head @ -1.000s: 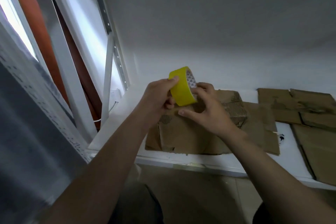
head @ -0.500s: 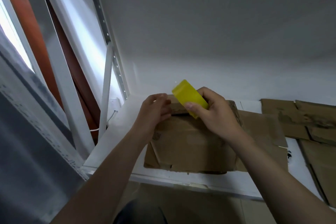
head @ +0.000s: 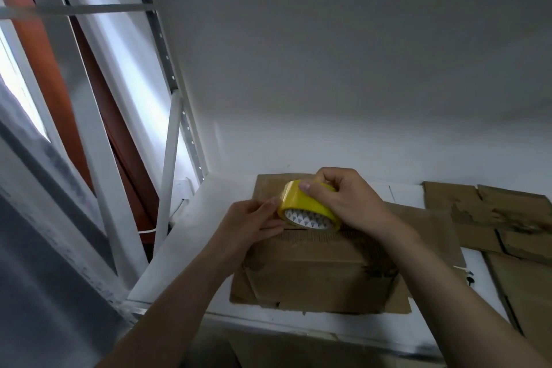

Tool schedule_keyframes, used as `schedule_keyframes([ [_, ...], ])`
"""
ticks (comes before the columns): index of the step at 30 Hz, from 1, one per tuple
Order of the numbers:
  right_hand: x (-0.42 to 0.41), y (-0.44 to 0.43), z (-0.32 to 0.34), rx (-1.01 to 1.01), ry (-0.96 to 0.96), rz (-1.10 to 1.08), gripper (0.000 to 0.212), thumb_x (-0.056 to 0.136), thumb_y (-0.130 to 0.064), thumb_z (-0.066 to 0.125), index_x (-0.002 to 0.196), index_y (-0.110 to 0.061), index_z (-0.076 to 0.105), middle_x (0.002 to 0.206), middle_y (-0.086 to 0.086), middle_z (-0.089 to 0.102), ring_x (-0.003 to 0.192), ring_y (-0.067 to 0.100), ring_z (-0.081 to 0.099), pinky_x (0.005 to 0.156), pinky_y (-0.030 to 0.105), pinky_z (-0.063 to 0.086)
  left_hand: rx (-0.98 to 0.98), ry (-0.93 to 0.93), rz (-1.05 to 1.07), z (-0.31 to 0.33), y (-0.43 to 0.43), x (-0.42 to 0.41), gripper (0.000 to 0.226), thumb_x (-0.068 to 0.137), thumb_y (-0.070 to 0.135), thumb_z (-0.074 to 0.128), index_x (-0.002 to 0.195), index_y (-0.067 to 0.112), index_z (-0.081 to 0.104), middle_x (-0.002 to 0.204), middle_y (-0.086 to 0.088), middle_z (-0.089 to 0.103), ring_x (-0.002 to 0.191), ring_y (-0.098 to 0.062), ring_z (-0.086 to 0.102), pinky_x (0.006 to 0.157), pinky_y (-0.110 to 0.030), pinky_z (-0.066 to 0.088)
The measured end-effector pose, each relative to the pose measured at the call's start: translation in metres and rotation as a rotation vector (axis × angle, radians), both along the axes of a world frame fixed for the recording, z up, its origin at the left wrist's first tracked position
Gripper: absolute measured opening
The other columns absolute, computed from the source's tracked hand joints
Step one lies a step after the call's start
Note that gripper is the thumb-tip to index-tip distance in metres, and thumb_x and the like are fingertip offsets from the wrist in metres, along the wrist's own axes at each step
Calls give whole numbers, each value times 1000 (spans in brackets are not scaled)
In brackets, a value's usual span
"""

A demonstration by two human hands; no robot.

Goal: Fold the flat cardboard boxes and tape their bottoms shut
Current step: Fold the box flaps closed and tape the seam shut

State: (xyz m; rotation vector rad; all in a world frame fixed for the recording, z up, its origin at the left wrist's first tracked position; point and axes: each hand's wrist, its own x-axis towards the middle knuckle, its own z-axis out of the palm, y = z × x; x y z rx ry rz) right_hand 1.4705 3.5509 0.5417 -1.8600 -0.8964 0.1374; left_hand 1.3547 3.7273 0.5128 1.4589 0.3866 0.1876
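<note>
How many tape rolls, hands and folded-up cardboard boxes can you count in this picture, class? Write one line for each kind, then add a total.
yellow tape roll: 1
hands: 2 (left hand, right hand)
folded-up cardboard box under the hands: 1
Total: 4

tape roll [head: 304,203]: glossy yellow plastic | box [head: 313,275]: matt brown cardboard

Two bare forearms are extended forward from the lower edge and angled toward each other. The right hand [head: 343,200] is curled over a tape roll [head: 307,205], with the thumb pressed on its top. The left hand [head: 251,224] is held just beside it, fingertips [head: 273,203] pinched at the roll's left edge.
</note>
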Motion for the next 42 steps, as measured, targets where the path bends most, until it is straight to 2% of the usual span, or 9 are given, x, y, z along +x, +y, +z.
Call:
schedule_keyframes([
  [3,-2,0,5,-39,38,3,32,86,-62,65,76,-32,64,80,-19,68,74,-1,65,61,19,49,14,22,24,1,-5,0,37,97,36,64,114,3,70,104,-13,76,99,-21,74,84,-31,61],
  [7,0,1,15,24,151,-54,37,87,-60,66,82,-24,67,100,-10,73,87,7,71,74,35,60,90,28,68,5,-9,3,33,100,30,61,113,3,73,98,-11,77,93,-18,75,76,-25,61],
  [10,1,-1,16,83,199,-96,38,88,-59,66,83,-21,67,97,-3,73,86,17,72,77,41,60,69,34,33,10,-13,6,34,104,32,54,108,2,69,95,-10,76,87,-19,75,76,-27,61],
  [16,1,0,13,-13,279,-106,49,88,-68,58,100,-20,66,112,-8,70,88,11,72,72,30,56,317,85,-24,14,-14,14,34,109,29,37,87,22,61,82,1,62,75,-11,57,78,-27,53],
  [20,-1,-19,-1,5,206,11,57,78,-75,63,124,-45,47,116,-4,61,92,4,66,70,20,54,303,78,8,11,-14,20,30,108,24,42,87,18,63,83,-2,60,79,-15,56,81,-31,51],
  [23,1,-35,-22,-56,47,106,90,72,-47,87,141,-49,29,130,-3,48,111,11,59,86,30,58,311,84,17,4,-17,24,31,108,27,42,97,13,67,87,-5,62,81,-17,57,85,-36,51],
  [28,2,-39,-32,3,-169,34,64,92,-11,71,138,-44,41,139,-11,47,121,12,54,90,43,55,520,99,0,0,-12,25,36,107,33,40,82,14,57,73,-2,59,68,-13,56,73,-34,48],
  [36,6,-29,-23,-237,-410,27,85,93,-10,61,138,-72,24,113,-19,40,109,5,43,85,32,53,652,66,62,15,35,10,35,105,21,45,73,15,56,74,-5,59,68,-14,54,67,-31,45],
  [42,-3,-12,-27,-244,-402,9,86,95,-8,58,144,-67,18,118,-21,37,116,10,40,83,18,42,725,51,94,13,43,4,40,107,27,40,71,12,49,72,-7,55,68,-16,51,65,-30,40],
])
